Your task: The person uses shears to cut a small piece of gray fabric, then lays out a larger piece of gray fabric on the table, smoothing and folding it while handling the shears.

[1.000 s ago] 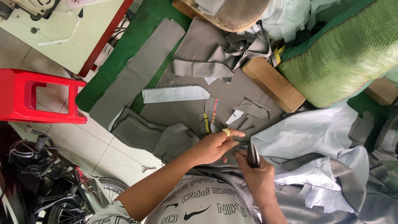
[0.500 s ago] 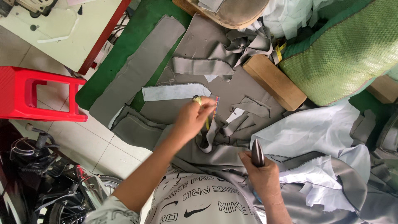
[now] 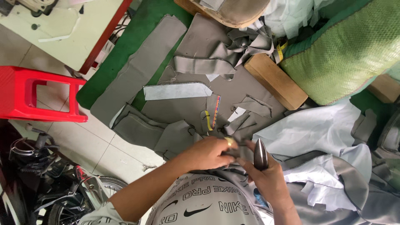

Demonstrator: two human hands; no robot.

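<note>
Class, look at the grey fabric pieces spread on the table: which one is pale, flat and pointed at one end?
The light grey strip lying flat mid-table. Its right end tapers to a point, and it is paler than the darker, crumpled grey pieces around it.

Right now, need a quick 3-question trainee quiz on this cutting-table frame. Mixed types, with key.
1. True or false: the right hand holds closed scissors, blades pointing up.
2. What does the left hand pinch? A) grey fabric piece B) wooden block C) red stool
3. Fill in: the ring on the left hand is ____ coloured.

Key: 1 true; 2 A; 3 gold
</note>
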